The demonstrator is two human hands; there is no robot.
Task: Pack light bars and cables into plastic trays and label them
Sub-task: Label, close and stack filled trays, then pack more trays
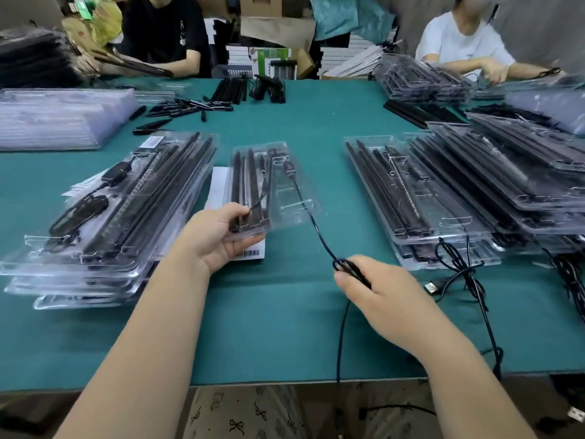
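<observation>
Plastic tray (286, 198) gripped, left hand (218, 236), near edge

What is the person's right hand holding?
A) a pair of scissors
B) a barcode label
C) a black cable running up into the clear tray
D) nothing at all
C: the right hand pinches a black cable that leads up into the clear tray gripped by the left hand.

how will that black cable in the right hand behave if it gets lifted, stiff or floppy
Probably floppy: the black cable curves from the clear tray to the right hand, then droops over the table edge. Likely light, since fingers alone pinch it. It may tug the tray, whose near end the left hand holds.
</observation>
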